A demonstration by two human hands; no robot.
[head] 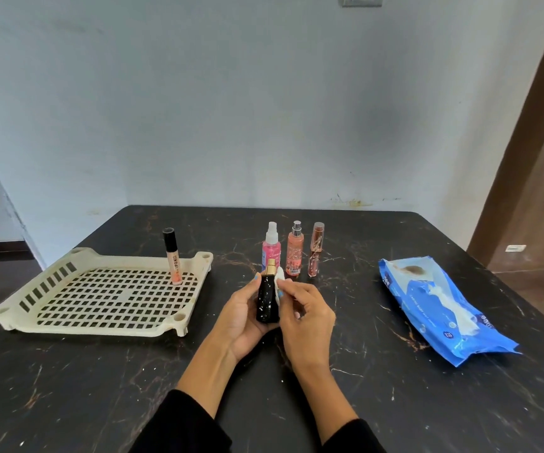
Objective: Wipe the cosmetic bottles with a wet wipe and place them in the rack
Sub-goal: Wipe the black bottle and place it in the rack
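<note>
Your left hand wraps around the black speckled bottle from its left side and underneath, holding it upright above the tabletop near the middle, so its right flank and gold cap stay exposed for wiping. Your right hand pinches a folded white wet wipe against that flank, near the shoulder of the bottle; that, I judge, is why the two hands sit so close together. The cream rack lies toward the left edge of the tabletop, and one lip gloss tube already stands upright near its far right corner, so the rest of the slotted floor looks free for this bottle. Three more bottles wait in a row behind your hands, toward the far edge: a pink spray bottle, a peach spray bottle and a slim amber tube, standing close beside one another. They are the nearest hazard: the cap you hold overlaps the pink one in this view, so a forward swing could topple the row. The path left to the rack looks open, though its raised rim and corner posts need clearing. The blue wipe pack lies toward the right edge, well apart, with a wipe trailing from its opening.
</note>
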